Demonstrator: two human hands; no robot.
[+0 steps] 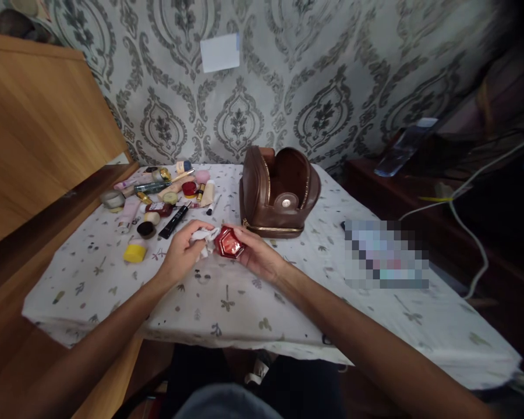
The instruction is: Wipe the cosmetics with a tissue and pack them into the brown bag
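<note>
In my right hand [259, 253] is a red hexagonal container [229, 242], gripped near the table's middle. My left hand [186, 247] pinches a crumpled white cloth or tissue [207, 237], which touches the container's left side. Just behind my right hand stands a brown cosmetic bag [276, 201], unzipped at the top with its flap folded forward. A black tube [173, 221] lies behind my left hand, and a yellow-lidded jar [135, 251] sits to its left.
Many cosmetics, among them a red jar [189, 189] and a grey-lidded jar [112, 199], crowd the table's back left. A blurred-out flat device [386, 253] lies on the right. A wooden panel [43, 110] borders the left; cables [471, 233] hang at the right.
</note>
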